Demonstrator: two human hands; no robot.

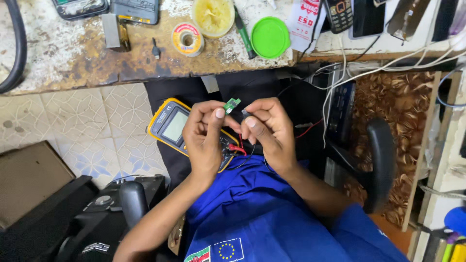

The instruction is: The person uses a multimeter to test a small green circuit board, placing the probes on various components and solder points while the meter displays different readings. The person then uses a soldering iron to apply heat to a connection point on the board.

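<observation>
My left hand (206,138) pinches a tiny green circuit board (232,104) between thumb and fingers, held over my lap. My right hand (269,128) is closed on a thin dark probe tip (245,114), close to the board; I cannot tell whether they touch. A yellow-cased multimeter (170,125) with a grey screen lies on my dark trousers beneath the left hand, partly hidden by it. Red and black leads (237,148) run from its plugs under my hands.
A worn workbench (73,58) spans the top, carrying a solder spool (187,39), a yellow paste tub (212,15), a green lid (270,37), a green pen (242,31) and phones (340,14). White cables (349,73) hang at right. Chair armrests (381,160) flank me.
</observation>
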